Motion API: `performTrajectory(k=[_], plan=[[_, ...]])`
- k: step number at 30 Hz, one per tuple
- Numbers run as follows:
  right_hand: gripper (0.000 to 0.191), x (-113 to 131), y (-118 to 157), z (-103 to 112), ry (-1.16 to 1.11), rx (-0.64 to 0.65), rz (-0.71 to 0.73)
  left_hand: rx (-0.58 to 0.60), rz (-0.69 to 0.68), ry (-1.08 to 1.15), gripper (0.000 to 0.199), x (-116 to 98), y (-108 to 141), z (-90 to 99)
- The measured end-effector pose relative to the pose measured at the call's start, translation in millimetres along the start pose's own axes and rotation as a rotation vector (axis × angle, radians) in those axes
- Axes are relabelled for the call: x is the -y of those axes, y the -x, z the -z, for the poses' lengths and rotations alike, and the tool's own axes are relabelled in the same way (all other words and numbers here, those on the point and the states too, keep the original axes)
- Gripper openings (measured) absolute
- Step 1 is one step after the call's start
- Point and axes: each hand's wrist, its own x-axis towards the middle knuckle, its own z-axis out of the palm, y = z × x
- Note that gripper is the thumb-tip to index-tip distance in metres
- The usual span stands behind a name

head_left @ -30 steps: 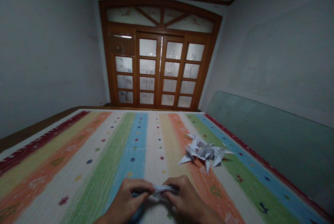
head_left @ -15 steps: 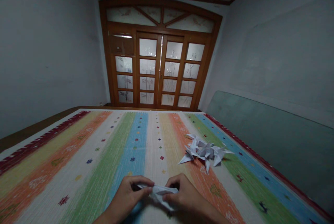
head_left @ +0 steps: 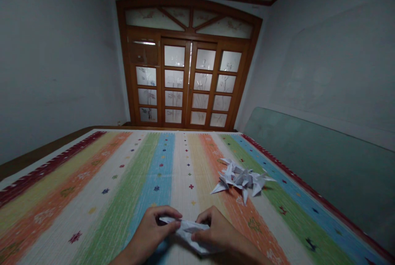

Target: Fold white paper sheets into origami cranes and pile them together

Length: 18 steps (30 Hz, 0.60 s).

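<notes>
A folded piece of white paper (head_left: 187, 231) is held between both hands, low over the striped cloth near the front edge of the view. My left hand (head_left: 154, 226) pinches its left end between thumb and bent fingers. My right hand (head_left: 217, 228) grips the right part, its thumb pressed on the paper's face and the fingers curled behind. The paper's lower right end runs partly under the right hand. Beyond the right hand lies a pile of several folded paper cranes (head_left: 243, 177), touching one another.
A striped, multicoloured cloth (head_left: 129, 187) covers the table. A pale green board-like panel (head_left: 308, 149) stands along the right side. Wooden doors with glass panes (head_left: 189, 80) are at the far end, between grey-white walls.
The folded paper has turned a little between my hands, and more of its lower right end shows. My right thumb has shifted slightly left. The pile of cranes stays put.
</notes>
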Motion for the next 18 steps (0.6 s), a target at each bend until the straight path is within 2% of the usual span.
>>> performTrajectory(k=[4, 10, 15, 18], plan=[[0.033, 1, 2, -2, 0.014, -0.06, 0.038, 0.084, -0.053, -0.103, 0.018, -7, 3, 4.0], [0.029, 6, 11, -4, 0.075, -0.062, 0.099, 0.225, -0.286, -0.325, 0.019, -17, 10, 14.5], [0.036, 8, 19, -5, 0.184, -0.041, 0.111, 0.325, -0.326, -0.481, 0.028, -17, 16, 15.9], [0.033, 7, 19, -5, 0.22, -0.018, 0.147, 0.387, -0.346, -0.475, 0.03, -18, 18, 13.5]])
